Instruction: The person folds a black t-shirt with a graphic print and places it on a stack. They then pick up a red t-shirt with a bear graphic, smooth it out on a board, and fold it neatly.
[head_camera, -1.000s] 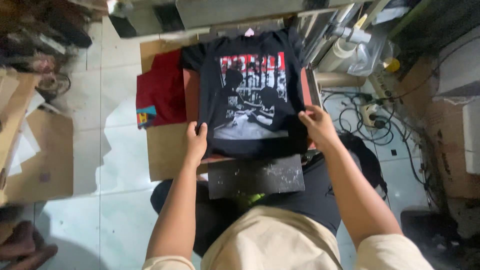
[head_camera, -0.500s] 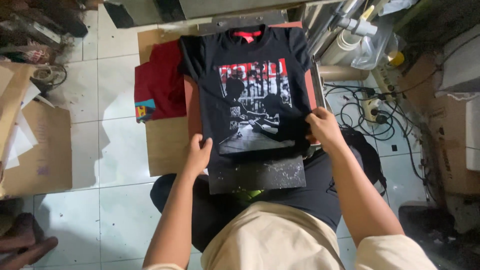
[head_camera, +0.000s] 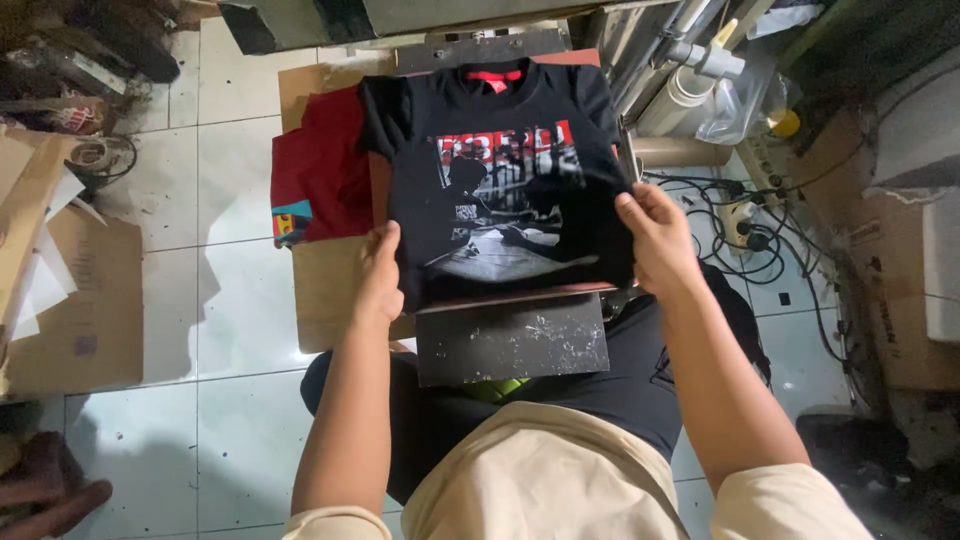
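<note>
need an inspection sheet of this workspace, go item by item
surface: a flat board with a dark, speckled front part carries the shirt; brown cardboard lies beside it on the white tiled floor.
job's things: black t-shirt with a red, grey and white print lies flat on the board, collar away from the person.
clutter: red garment beside the shirt; cardboard sheets on the floor; white tubes and a plastic bag.
grippers: left hand and right hand each grip a lower edge of the shirt.
cables: black cables tangled around a power strip.
surroundings: cardboard boxes.
</note>
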